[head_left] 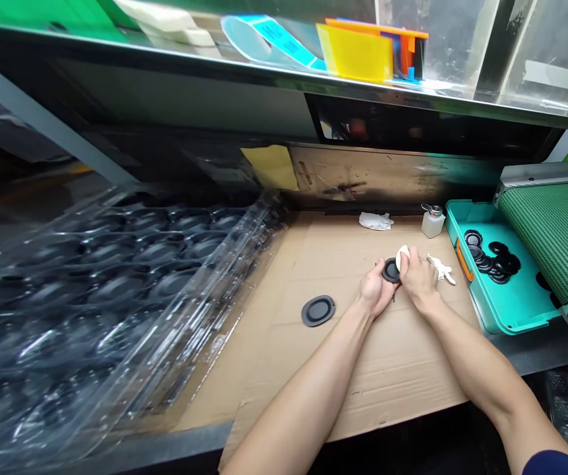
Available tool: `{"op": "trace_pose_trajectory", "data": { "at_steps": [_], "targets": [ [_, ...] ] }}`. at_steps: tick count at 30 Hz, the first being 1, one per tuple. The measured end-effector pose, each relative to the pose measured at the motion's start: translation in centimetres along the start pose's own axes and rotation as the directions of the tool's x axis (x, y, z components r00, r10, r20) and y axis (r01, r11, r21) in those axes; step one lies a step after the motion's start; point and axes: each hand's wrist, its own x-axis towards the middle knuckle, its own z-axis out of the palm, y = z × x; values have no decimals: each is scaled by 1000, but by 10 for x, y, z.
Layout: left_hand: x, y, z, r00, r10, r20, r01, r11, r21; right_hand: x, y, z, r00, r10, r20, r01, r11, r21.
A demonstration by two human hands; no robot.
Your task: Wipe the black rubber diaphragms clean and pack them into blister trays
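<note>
My left hand (373, 289) grips a small round black part (391, 270) by its edge, above the cardboard sheet (284, 356). Pressed against the right side of that part is a white pad (402, 256), pinched in my right hand (418, 277). Whether the pad is cloth or sponge I cannot make out. Left of my hands, a larger oval black part (318, 310) lies flat on the cardboard. A crumpled white scrap (442, 269) rests just beyond my right hand.
Clear plastic trays (165, 330) holding black parts are stacked at left. A teal bin (516, 303) with several round black parts stands at right, beside a green conveyor belt (555, 224). A small pump bottle (433, 221) and white tissue (375, 221) sit at the back. A shelf (274, 76) crosses above.
</note>
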Motion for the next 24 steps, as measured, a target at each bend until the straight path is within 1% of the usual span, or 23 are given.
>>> {"op": "trace_pose_trajectory", "data": {
  "at_steps": [4,5,6,9,11,12,13,14,15,16,18,19,21,22,23,24],
  "targets": [
    [0,2,-1,999,-49,20,49,999,-5,-2,1,1,994,-109,21,109,994,3],
    [1,3,-2,999,-42,10,42,999,-10,0,4,0,995,-99,14,99,995,11],
    [2,5,-3,1000,-26,-5,26,1000,-13,3,7,-1,998,-62,2,62,998,25],
    [1,12,-5,999,28,-42,-27,1000,9,14,23,-6,996,82,-34,-78,991,111],
    [-3,15,-4,993,107,-42,-104,992,66,18,32,-7,993,108,-40,-100,980,171],
    [-7,16,-2,982,183,-42,-177,977,120,19,35,-6,995,98,-35,-89,977,191],
    [-13,15,0,959,280,-29,-270,944,191,18,37,-6,997,79,-25,-72,976,205],
    [-19,13,3,922,388,3,-374,887,270,18,37,-6,998,59,-9,-56,976,211],
    [-25,11,6,870,490,56,-476,807,349,17,37,-7,999,42,16,-44,976,213],
    [-32,8,9,807,576,130,-571,703,424,16,36,-8,998,27,48,-36,977,212],
    [-42,2,13,656,685,317,-719,438,540,15,34,-14,993,1,117,-25,979,204],
    [-45,0,14,571,710,412,-768,285,573,15,33,-18,989,-7,146,-22,980,198],
    [-47,-4,13,414,707,573,-809,-2,588,16,30,-25,983,-13,184,-21,982,185],
    [-47,-5,12,351,695,627,-810,-110,576,16,29,-28,980,-14,196,-22,983,180],
    [-45,-5,11,302,687,661,-807,-185,561,16,28,-31,978,-12,207,-25,984,176],
    [-44,-5,10,266,682,681,-802,-235,549,16,28,-32,976,-11,218,-27,984,173]
  ]
}}
